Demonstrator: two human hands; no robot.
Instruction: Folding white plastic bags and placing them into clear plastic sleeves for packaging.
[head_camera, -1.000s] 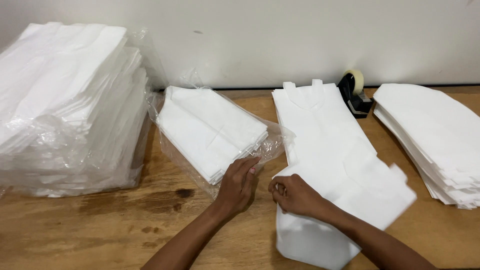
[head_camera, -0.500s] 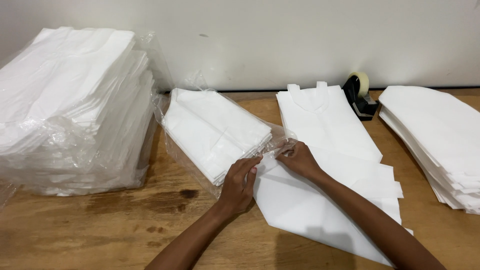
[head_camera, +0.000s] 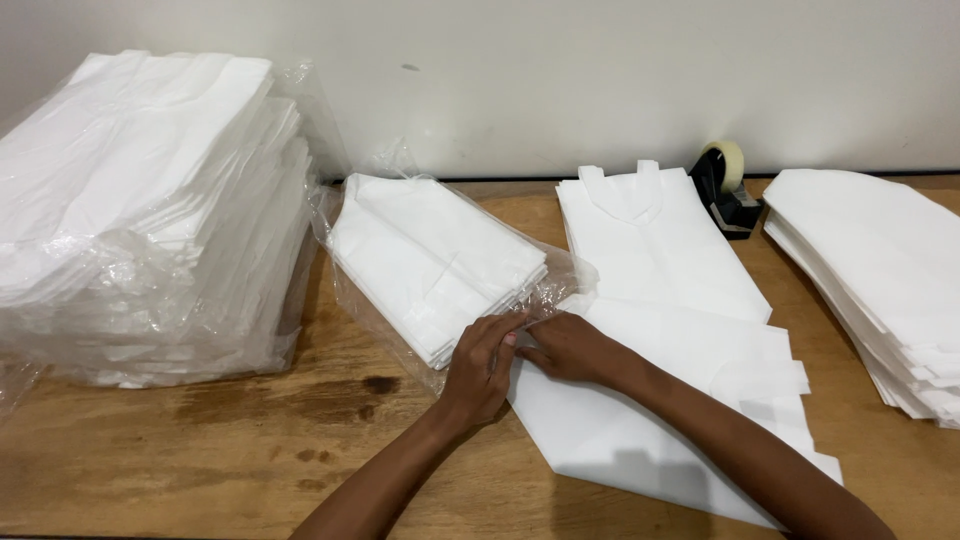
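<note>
At the middle of the wooden table, in the head view, I see both hands meeting at the open mouth of the clear plastic sleeve that wraps a small pack of folded white bags. The left hand is curled, its fingertips pinching the crinkled film at the sleeve's edge. The right hand is closed against it from the 3 o'clock side, also gripping film, though its fingertips are partly hidden behind the left.

A second ago the right hand lay lower, on the loose white bag; half a second ago it had risen to the sleeve mouth. Now the two hands are pressed together there, and the loose bag lies flat and spread beneath the right forearm, its point toward 5 o'clock. I judge the work has shifted from the loose bag to closing or opening the sleeve.

At 9 o'clock stands the tall wrapped stack; at 12 to 1 o'clock a flat pile of bags, a tape dispenser behind it; at 3 o'clock another stack.
</note>
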